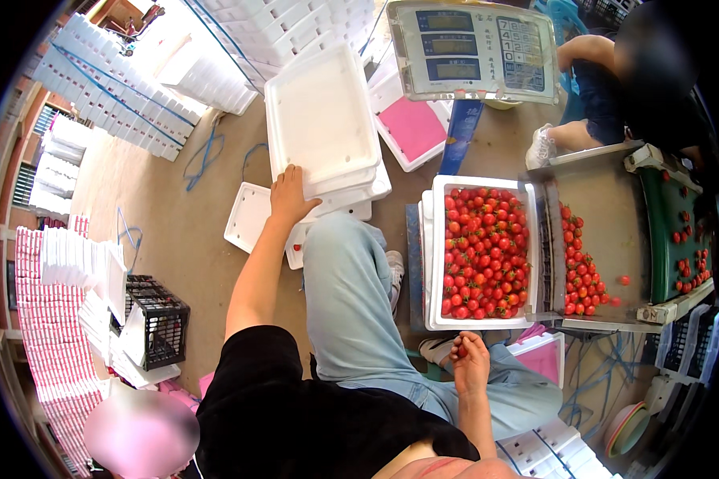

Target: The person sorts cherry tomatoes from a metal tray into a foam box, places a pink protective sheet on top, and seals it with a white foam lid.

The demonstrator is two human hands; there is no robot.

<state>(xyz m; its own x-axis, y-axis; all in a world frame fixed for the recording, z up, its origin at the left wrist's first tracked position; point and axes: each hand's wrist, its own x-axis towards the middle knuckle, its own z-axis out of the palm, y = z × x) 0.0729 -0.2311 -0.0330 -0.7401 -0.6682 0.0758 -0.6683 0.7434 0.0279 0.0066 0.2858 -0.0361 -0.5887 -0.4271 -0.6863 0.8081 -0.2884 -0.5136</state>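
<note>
My left hand (289,195) rests with its fingers apart on the near left corner of a stack of white foam trays (323,120). In front of my lap, my right hand (472,366) is curled around a small dark red cherry tomato (462,350). Just beyond it, a white foam box (437,263) stands filled with red cherry tomatoes (487,251), some with green stems. To its right, more cherry tomatoes (581,283) lie in a heap on a metal chute (611,231).
A scale display (475,52) stands on a blue post behind the box. A green conveyor belt (665,239) carries tomatoes at the right, near a seated person (595,88). Stacked foam boxes (112,84), a black crate (164,323) and another person's pink headwear (140,431) are at left.
</note>
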